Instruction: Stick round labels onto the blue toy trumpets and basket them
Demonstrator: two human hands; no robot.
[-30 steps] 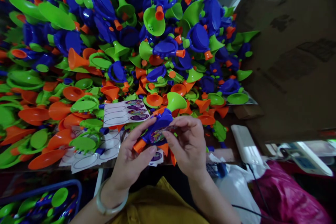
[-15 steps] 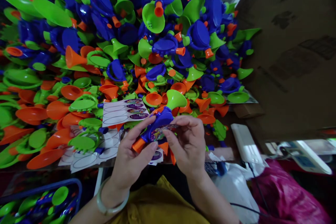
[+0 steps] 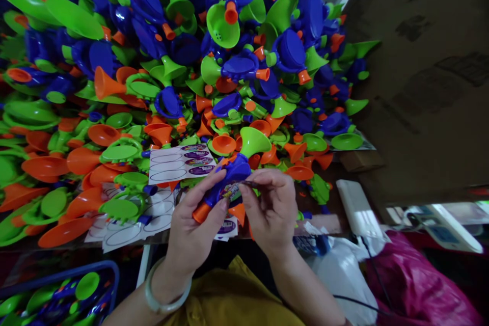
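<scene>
The left hand (image 3: 194, 232) grips a blue toy horn (image 3: 229, 178) by its body, fingers wrapped around it, with the orange mouthpiece (image 3: 201, 212) pointing down-left and the green bell (image 3: 254, 141) pointing up toward the pile of toy horns (image 3: 171, 61). The right hand (image 3: 273, 214) pinches a colourful oval sticker (image 3: 231, 192) between thumb and forefinger and lays it against the blue body. The step in hand appears to be sticker application, with the sticker partly seated. The next move likely calls for pressing the sticker flat along its full length while the left hand keeps the horn steady. A sticker sheet (image 3: 181, 163) with mostly peeled outlines lies on the surface just above the hands, with more spent sheets (image 3: 126, 226) to the left. The sticker's far edge is hidden behind the right fingers, so its alignment cannot be judged. A basket (image 3: 57, 290) at lower left is cut off by the frame.
</scene>
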